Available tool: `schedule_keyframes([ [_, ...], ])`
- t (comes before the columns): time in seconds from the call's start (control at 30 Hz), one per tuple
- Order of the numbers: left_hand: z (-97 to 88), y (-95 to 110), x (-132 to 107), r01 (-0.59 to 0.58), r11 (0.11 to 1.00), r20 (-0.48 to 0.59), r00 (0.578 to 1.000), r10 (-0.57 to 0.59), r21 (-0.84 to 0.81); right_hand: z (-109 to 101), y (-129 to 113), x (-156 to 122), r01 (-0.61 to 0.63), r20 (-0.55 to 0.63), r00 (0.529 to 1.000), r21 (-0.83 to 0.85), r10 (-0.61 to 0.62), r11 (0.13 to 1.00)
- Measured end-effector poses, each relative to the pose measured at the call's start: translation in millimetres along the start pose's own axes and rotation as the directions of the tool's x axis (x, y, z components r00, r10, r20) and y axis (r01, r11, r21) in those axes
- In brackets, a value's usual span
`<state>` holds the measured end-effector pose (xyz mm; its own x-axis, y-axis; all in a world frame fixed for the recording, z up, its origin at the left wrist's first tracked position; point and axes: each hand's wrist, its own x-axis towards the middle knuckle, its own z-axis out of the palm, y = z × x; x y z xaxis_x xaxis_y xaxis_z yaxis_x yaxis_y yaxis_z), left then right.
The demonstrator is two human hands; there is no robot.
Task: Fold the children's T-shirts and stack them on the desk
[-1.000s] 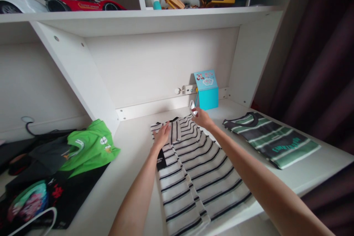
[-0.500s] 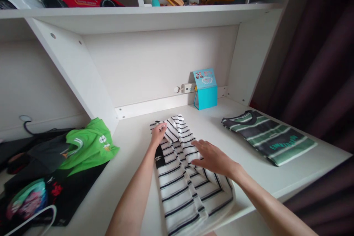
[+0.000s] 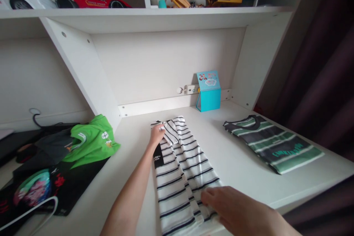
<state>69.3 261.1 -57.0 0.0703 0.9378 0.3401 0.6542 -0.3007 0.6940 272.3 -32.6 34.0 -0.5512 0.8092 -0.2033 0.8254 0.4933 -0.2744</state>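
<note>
A white shirt with black stripes lies lengthwise on the white desk, its right side folded inward into a long strip. A black label patch shows along its left edge. At the far end, by the collar, my left hand is closed on the cloth of the left shoulder. My right hand rests over the lower right part of the folded strip, fingers stretched and slightly bent, touching the fabric; its fingertips are partly hidden. The shirt's near end runs out of view at the bottom.
A folded green and grey striped shirt lies on the right. On the left are a bright green shirt, dark clothes and a white hanger. A blue desk calendar stands behind; a shelf with toys hangs above.
My right hand has moved down along the shirt toward me, and the folded right side now lies straighter and narrower. My left hand stays at the collar. The view has shifted slightly left.
</note>
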Motion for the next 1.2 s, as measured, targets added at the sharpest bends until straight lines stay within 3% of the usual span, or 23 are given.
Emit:
schedule_keyframes([
  [0.1, 0.9, 4.2, -5.3, -0.016, 0.994, -0.038, 0.999, 0.021, 0.111, -24.2, 18.9, 5.6, 0.145, 0.153, 0.971, 0.241, -0.185, 0.96],
  [0.17, 2.3, 5.9, -8.6, -0.029, 0.985, -0.045, 0.998, 0.037, 0.173, -43.3, 40.9, 26.3, 0.217, 0.113, 0.954, 0.383, -0.278, 0.898],
  [0.23, 3.7, 6.7, -10.7, -0.037, 0.974, -0.034, 0.998, 0.046, 0.223, -57.5, 67.0, 62.7, 0.177, -0.039, 0.984, 0.35, -0.174, 0.92],
  [0.27, 4.3, 7.0, -11.3, -0.041, 0.969, -0.024, 0.999, 0.049, 0.242, -61.5, 80.2, 85.4, 0.098, -0.136, 0.989, 0.279, -0.062, 0.955],
  [0.3, 4.7, 7.2, -11.7, -0.047, 0.965, -0.012, 0.999, 0.052, 0.259, -63.1, 92.7, 109.6, -0.02, -0.236, 0.969, 0.192, 0.066, 0.981],
  [0.37, 5.3, 8.0, -12.0, -0.06, 0.957, 0.013, 0.998, 0.059, 0.285, -60.6, 113.7, 157.6, -0.132, -0.321, 0.932, 0.136, 0.17, 0.982],
  [0.5, 5.3, 10.3, -11.8, -0.076, 0.943, 0.04, 0.997, 0.067, 0.325, -42.6, 137.4, 226.1, -0.201, -0.335, 0.916, 0.094, 0.221, 0.975],
  [0.7, 3.7, 12.6, -12.8, -0.038, 0.929, 0.048, 0.999, 0.022, 0.367, -23.9, 154.7, 256.9, -0.331, -0.313, 0.886, 0.085, 0.341, 0.94],
  [0.83, 3.5, 13.0, -15.7, -0.013, 0.902, 0.112, 0.993, -0.04, 0.432, -29.3, 152.8, 253.5, -0.328, -0.268, 0.904, 0.069, 0.334, 0.942],
  [0.93, 4.3, 11.4, -16.7, -0.046, 0.877, 0.154, 0.988, -0.032, 0.478, -25.9, 137.5, 225.9, -0.23, -0.225, 0.946, 0.037, 0.232, 0.973],
  [1.07, 4.8, 9.8, -16.1, -0.063, 0.867, 0.17, 0.985, -0.025, 0.493, 1.0, 112.3, 145.8, -0.041, -0.144, 0.989, 0.02, 0.044, 0.999],
  [1.2, 4.2, 10.4, -14.9, -0.067, 0.878, 0.19, 0.981, -0.027, 0.474, 30.2, 100.4, 46.6, 0.06, -0.19, 0.981, 0.067, -0.046, 0.996],
])
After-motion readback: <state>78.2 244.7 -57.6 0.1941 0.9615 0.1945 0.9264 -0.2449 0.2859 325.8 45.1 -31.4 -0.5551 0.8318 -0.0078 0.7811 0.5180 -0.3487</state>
